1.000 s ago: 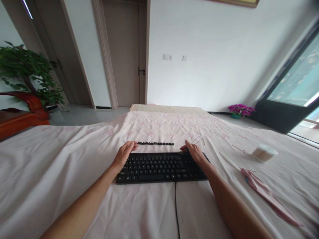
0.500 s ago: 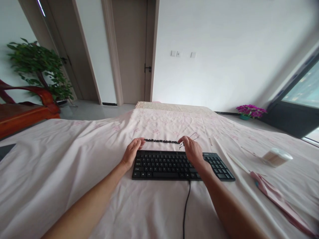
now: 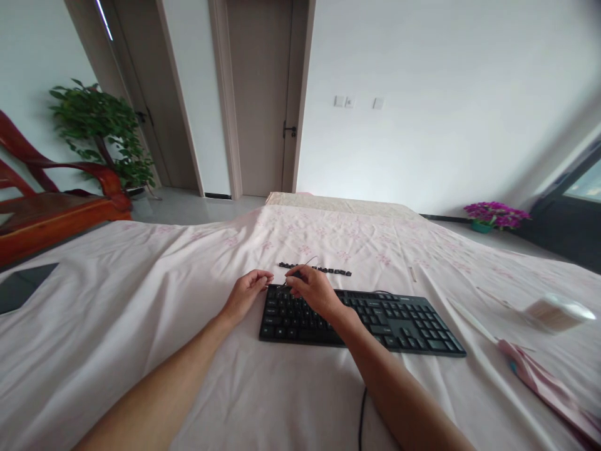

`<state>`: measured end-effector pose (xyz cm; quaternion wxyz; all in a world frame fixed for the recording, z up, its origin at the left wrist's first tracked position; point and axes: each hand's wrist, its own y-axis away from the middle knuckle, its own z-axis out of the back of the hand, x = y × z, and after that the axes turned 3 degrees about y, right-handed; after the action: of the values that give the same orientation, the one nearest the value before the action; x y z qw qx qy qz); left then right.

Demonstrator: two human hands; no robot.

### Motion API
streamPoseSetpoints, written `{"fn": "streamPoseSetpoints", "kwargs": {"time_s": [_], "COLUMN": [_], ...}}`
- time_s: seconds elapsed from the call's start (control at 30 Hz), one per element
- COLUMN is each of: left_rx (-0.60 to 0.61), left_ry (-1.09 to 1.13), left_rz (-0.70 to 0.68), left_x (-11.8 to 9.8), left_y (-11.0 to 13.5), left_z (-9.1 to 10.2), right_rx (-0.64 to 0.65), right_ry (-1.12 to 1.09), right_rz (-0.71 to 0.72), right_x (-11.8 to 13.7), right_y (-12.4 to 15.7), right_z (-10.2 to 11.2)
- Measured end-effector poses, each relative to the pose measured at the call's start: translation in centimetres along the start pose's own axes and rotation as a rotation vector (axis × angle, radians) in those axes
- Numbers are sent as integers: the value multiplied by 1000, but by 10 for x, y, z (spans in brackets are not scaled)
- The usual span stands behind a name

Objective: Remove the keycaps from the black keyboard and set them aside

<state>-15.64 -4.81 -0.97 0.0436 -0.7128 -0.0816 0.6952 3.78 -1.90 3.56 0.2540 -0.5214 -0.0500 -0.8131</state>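
Observation:
A black keyboard [image 3: 399,319] lies on the pink sheet [image 3: 141,300] in front of me, its cable running toward me. My left hand [image 3: 246,294] rests at the keyboard's upper left corner, fingers curled against its edge. My right hand [image 3: 312,289] hovers over the keyboard's upper left rows, pinched on a thin wire keycap puller [image 3: 300,266] whose loop sticks up behind the fingers. A row of removed black keycaps [image 3: 328,270] lies on the sheet just beyond the keyboard.
A round tub of cotton swabs [image 3: 556,313] and a pink cloth [image 3: 544,385] lie at the right. A dark tablet [image 3: 21,287] sits at the left edge. A wooden chair [image 3: 51,207], a plant [image 3: 101,128] and doors stand behind.
My right hand has moved left along the keyboard's top edge, from its right part to its upper left near my left hand, carrying the wire puller. My view has turned left.

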Motion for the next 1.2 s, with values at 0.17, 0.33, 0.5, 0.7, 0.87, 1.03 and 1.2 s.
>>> {"fn": "streamPoseSetpoints", "kwargs": {"time_s": [0.17,0.33,0.5,0.7,0.87,1.03,1.2], "left_rx": [15,48,68,174,356,448,452], "left_ry": [-47,-50,-18,-61,-99,-116,-112], "left_rz": [-15,-20,-23,-27,-58,-48,-59], "left_x": [3,4,5,0,1,4,8], "left_y": [0,0,-2,-1,-4,-9,-14], "left_z": [3,6,7,11,22,27,25], "right_rx": [-13,20,58,108,149,144,127], "right_ry": [88,40,122,349,555,719,686], "right_rz": [83,92,149,282,475,557,560], "right_x": [-5,1,5,16,18,15,11], "right_y": [-8,-12,-16,-20,-23,-26,-28], "right_z": [-6,-10,-20,-23,-24,-28,-30]}}
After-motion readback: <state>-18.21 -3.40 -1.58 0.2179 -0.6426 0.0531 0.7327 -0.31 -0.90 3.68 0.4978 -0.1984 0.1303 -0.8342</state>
